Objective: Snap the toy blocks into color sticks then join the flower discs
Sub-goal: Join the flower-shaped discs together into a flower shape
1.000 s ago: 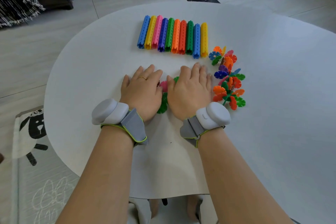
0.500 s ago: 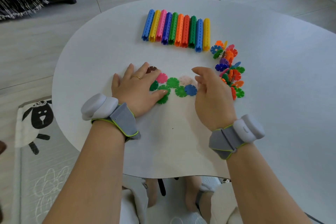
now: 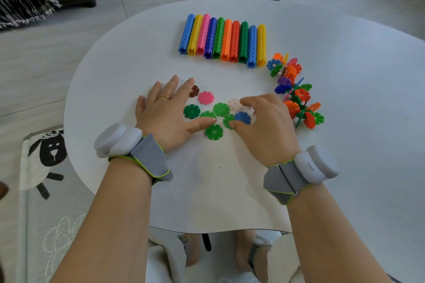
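The left hand [image 3: 167, 115] is laid flat, fingers [image 3: 172, 85] spread, on the table [image 3: 230, 179] beside the loose discs [image 3: 221, 109], while the blue disc [image 3: 242, 117], likely light, stiff and slick, is pinched at its notched rim by the right hand [image 3: 266, 124].

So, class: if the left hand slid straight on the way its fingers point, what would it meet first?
Probably the near end of the blue stick at the left of the row; the table between looks bare. The brown disc lies beside the left hand, not ahead.
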Motion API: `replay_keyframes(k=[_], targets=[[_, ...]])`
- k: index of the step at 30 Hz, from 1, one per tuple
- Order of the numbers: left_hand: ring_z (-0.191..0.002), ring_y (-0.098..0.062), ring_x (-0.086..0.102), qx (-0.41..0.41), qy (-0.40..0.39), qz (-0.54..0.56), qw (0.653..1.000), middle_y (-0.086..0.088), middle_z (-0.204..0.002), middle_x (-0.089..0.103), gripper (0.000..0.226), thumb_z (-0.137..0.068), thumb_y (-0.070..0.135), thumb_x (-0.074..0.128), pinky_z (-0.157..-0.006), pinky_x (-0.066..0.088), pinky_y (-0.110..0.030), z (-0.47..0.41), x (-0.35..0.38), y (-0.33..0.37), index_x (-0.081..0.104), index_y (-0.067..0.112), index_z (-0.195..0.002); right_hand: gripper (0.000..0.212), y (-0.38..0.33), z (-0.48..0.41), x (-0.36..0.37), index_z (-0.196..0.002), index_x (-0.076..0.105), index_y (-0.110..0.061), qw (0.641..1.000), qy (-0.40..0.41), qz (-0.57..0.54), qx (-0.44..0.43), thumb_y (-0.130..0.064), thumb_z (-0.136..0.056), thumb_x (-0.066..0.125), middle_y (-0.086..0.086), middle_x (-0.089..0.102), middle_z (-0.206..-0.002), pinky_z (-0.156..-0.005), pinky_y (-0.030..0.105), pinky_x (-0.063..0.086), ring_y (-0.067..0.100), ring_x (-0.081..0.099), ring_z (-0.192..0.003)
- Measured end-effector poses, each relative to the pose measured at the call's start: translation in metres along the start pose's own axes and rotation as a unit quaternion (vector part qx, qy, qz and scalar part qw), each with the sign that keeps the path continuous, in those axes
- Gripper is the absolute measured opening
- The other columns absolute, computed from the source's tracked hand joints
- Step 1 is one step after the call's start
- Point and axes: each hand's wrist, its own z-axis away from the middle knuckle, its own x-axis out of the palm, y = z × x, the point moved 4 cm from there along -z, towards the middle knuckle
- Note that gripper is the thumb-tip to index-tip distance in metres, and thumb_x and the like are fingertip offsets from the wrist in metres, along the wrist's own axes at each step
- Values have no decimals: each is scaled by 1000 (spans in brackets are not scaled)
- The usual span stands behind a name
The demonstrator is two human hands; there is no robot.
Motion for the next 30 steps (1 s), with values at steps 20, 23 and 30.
replay_keyframes(k=[20,23,30], targets=[[-143,-16,0,40,4,51,998,9,-154,12,36,-67,55,71,-115,-1,-49,9,-4,5,52,32,-87,21,-8,-1,-7,-92,68,-7,999,39,-22,-13,-12,-93,47,2,55,-90,-66,17,29,13,47,-79],[-143,-16,1,51,4,50,997,10,-154,13,31,-70,51,71,-115,3,-48,8,-4,8,55,31,-86,18,-8,-1,-6,-98,68,-11,998,44,-33,-9,-14,-91,52,-4,52,-90,-60,18,33,9,48,-78],[-136,-16,21,81,32,97,991,10,-144,31,29,-68,36,78,-113,16,-35,9,-9,16,49,33,-72,9,-7,4,-1,-93,67,-14,996,35,-76,2,-15,-89,58,1,67,-88,-76,32,52,16,61,-80]])
